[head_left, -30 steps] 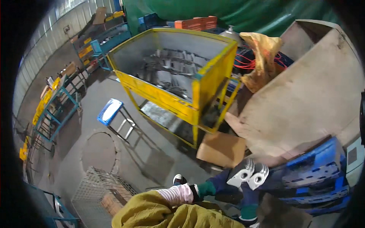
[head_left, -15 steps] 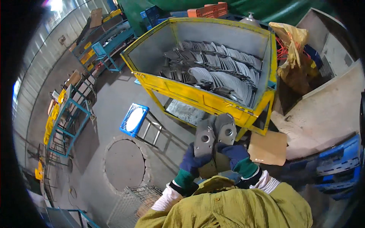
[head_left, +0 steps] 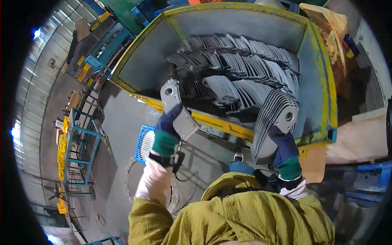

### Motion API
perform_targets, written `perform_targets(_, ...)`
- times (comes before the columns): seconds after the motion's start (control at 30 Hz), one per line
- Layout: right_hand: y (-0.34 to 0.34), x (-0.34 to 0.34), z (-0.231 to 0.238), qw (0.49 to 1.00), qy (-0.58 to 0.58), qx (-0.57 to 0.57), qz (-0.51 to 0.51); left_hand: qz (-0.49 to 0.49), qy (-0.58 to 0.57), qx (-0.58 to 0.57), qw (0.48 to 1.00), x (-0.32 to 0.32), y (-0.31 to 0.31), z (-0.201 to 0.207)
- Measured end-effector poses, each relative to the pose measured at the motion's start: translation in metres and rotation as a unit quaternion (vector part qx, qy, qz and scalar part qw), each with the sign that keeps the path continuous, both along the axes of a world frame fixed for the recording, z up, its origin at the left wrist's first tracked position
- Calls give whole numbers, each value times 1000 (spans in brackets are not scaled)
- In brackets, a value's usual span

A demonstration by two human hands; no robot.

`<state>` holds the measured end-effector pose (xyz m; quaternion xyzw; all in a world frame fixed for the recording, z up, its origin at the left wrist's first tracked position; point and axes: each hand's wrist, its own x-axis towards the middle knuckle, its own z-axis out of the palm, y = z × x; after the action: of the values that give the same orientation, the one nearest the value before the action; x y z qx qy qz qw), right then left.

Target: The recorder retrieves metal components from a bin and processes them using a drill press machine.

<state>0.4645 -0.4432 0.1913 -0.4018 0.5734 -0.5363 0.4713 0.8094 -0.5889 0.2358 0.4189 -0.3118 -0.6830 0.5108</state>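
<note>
My left hand (head_left: 167, 132), in a dark blue and green glove, grips a single flat grey metal plate (head_left: 176, 109) with a hole near its top end, held over the near rim of the yellow bin (head_left: 220, 124). My right hand (head_left: 286, 153), gloved the same way, holds a thick fanned stack of metal plates (head_left: 272, 118) at the bin's near right corner. Inside the bin lie several rows of the same curved grey plates (head_left: 237, 69), packed on edge.
A blue stool (head_left: 143, 143) stands on the concrete floor below my left hand. Blue metal racks (head_left: 81, 147) line the left side. A cardboard piece (head_left: 314, 163) and blue pallets (head_left: 363, 188) lie at the right. Yellow cloth (head_left: 326, 24) hangs behind the bin.
I have turned toward the bin and come closer. My hands have spread apart, the left now lifting one plate, the right carrying the stack up to the bin's rim.
</note>
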Motion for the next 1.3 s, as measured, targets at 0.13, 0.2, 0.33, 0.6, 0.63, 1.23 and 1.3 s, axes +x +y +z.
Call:
perform_targets(0.13,-39,-25,-21,998,-52,10,-35,-10,-22,80,996,-2,-100,8)
perform_targets(0.2,-48,-26,-24,993,-82,31,-85,14,-50,91,995,-2,-138,-13)
perform_targets(0.33,-53,-59,-63,976,-78,141,-145,-113,-363,-105,919,14,-185,-54)
perform_targets(0.6,-33,-33,-50,966,120,28,-226,-335,-742,-86,574,-59,-253,-108)
perform_targets(0.63,-38,-23,-49,953,-5,40,-300,-343,-738,-117,569,-67,-254,-124)
perform_targets(1.23,-206,78,2,971,167,-112,132,-173,-453,-651,584,-19,-172,-47)
perform_targets(1.3,-245,108,-3,954,181,-190,148,-207,-290,-346,868,-32,-146,-8)
